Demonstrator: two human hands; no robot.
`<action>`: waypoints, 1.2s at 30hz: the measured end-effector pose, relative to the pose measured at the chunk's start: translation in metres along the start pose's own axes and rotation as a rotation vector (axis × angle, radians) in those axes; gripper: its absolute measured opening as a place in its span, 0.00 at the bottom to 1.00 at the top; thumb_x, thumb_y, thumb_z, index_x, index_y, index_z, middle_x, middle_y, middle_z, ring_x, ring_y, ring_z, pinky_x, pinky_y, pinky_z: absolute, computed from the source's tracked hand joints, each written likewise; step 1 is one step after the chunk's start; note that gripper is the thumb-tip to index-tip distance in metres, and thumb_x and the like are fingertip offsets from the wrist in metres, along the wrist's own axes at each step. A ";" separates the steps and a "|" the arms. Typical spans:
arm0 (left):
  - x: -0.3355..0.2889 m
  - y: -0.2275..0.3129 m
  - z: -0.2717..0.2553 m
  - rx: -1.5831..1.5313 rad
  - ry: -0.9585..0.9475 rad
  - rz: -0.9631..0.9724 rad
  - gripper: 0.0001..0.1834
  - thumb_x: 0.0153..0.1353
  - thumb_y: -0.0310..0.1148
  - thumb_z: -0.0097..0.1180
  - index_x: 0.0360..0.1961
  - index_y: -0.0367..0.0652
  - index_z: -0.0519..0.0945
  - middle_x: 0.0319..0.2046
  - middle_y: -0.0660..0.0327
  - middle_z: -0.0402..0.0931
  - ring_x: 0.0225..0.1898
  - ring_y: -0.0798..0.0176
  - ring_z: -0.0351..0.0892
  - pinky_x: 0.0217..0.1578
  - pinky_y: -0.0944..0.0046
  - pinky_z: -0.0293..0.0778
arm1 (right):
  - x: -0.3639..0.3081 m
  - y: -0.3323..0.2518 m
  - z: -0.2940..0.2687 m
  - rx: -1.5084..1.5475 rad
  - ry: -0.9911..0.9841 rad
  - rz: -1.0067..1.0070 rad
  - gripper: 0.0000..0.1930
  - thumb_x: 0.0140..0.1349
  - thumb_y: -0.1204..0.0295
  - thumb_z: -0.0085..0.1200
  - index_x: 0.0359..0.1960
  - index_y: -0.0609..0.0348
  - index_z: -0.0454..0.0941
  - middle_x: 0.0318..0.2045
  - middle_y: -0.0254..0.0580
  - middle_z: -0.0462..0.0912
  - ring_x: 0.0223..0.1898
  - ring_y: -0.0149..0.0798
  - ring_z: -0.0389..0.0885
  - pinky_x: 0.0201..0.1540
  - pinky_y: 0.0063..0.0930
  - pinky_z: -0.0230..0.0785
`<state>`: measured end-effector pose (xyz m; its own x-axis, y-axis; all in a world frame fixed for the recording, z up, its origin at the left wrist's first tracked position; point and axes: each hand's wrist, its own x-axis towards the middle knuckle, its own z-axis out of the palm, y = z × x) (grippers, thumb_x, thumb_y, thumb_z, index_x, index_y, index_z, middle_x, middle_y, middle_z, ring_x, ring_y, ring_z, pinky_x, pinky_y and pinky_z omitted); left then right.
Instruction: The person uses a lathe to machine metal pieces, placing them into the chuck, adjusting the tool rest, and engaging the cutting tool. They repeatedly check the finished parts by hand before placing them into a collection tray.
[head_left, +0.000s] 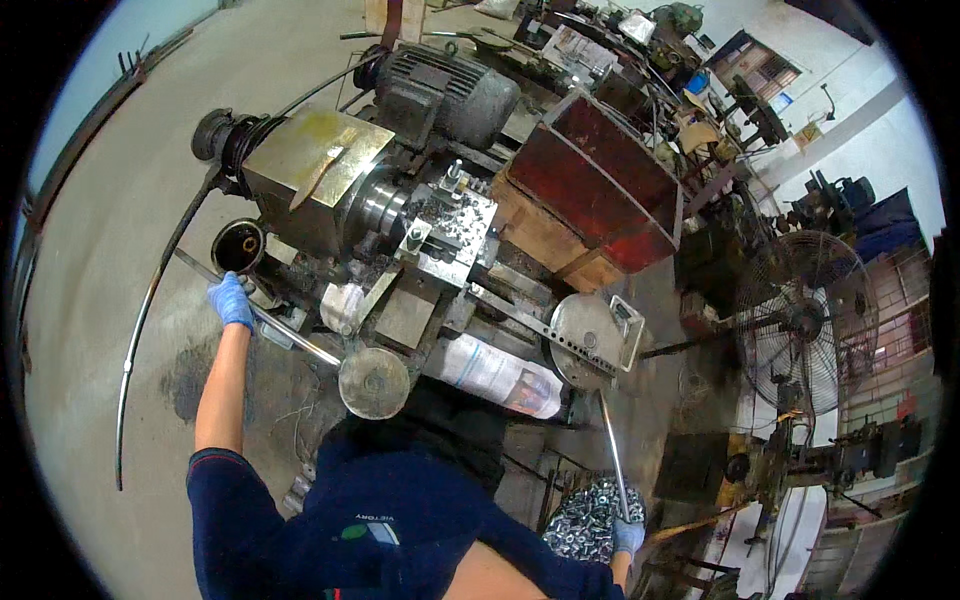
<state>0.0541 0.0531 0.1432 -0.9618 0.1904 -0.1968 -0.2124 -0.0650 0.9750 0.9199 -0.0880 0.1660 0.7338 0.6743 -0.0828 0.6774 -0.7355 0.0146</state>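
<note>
My left hand (232, 302), in a blue glove, is closed round a long metal lever (298, 335) that runs to a round metal disc (373, 383) at the front of a machine. Just beyond that hand stands a dark round pot (238, 246). At the lower right my right hand (628, 537), also gloved in blue, grips the low end of a shiny metal rod (613, 450), which slopes up to a larger round plate (585, 335). Beside it lies a heap of small metal parts (585, 522). Metal chips cover the machine's tool block (450, 225), next to the cylindrical chuck (382, 205).
An electric motor (447, 95) sits at the back of the machine. A red metal bin (600, 180) rests on a wooden box (550, 235) behind the tool block. Printed paper (500, 375) covers a part near my body. A large caged fan (805, 320) stands at right.
</note>
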 end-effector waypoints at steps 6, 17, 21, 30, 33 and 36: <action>0.003 -0.007 0.001 -0.029 -0.024 0.023 0.07 0.55 0.28 0.49 0.31 0.34 0.70 0.18 0.56 0.74 0.13 0.65 0.72 0.12 0.68 0.67 | 0.004 0.012 0.013 -0.045 0.070 -0.005 0.28 0.36 0.49 0.60 0.30 0.65 0.79 0.32 0.61 0.79 0.38 0.56 0.78 0.43 0.41 0.69; 0.005 -0.006 -0.002 -0.062 -0.017 0.025 0.06 0.55 0.28 0.49 0.30 0.35 0.71 0.17 0.57 0.74 0.12 0.65 0.72 0.12 0.68 0.67 | 0.001 0.007 0.010 -0.055 -0.004 0.068 0.29 0.35 0.50 0.63 0.34 0.62 0.79 0.35 0.57 0.79 0.40 0.55 0.77 0.44 0.40 0.68; 0.007 -0.010 -0.002 -0.072 -0.022 0.020 0.06 0.55 0.28 0.49 0.29 0.35 0.71 0.18 0.57 0.75 0.12 0.65 0.72 0.13 0.68 0.69 | 0.003 0.013 0.011 0.005 -0.017 0.049 0.31 0.35 0.50 0.64 0.38 0.63 0.78 0.37 0.55 0.80 0.43 0.55 0.76 0.45 0.40 0.68; 0.005 -0.007 -0.001 -0.063 -0.010 0.034 0.06 0.55 0.29 0.49 0.30 0.35 0.71 0.18 0.57 0.75 0.13 0.65 0.73 0.13 0.68 0.70 | -0.026 -0.037 -0.023 0.003 -0.116 0.151 0.34 0.35 0.46 0.62 0.39 0.62 0.79 0.39 0.57 0.79 0.40 0.53 0.78 0.48 0.35 0.68; 0.008 -0.015 0.000 -0.076 -0.028 0.022 0.06 0.55 0.28 0.49 0.30 0.35 0.71 0.18 0.57 0.75 0.13 0.65 0.73 0.14 0.68 0.70 | 0.005 0.024 0.024 0.040 0.038 -0.033 0.30 0.35 0.53 0.65 0.36 0.67 0.78 0.36 0.58 0.79 0.42 0.55 0.77 0.45 0.38 0.67; 0.011 -0.012 -0.004 -0.085 -0.041 0.029 0.06 0.55 0.28 0.49 0.30 0.35 0.71 0.18 0.57 0.75 0.13 0.64 0.73 0.14 0.68 0.70 | -0.004 0.001 0.012 0.054 -0.046 0.083 0.29 0.35 0.55 0.65 0.34 0.69 0.78 0.35 0.60 0.79 0.40 0.55 0.77 0.44 0.38 0.68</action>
<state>0.0455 0.0518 0.1287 -0.9601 0.2273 -0.1629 -0.2004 -0.1531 0.9677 0.9170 -0.0922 0.1547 0.7834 0.6080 -0.1292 0.6097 -0.7921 -0.0305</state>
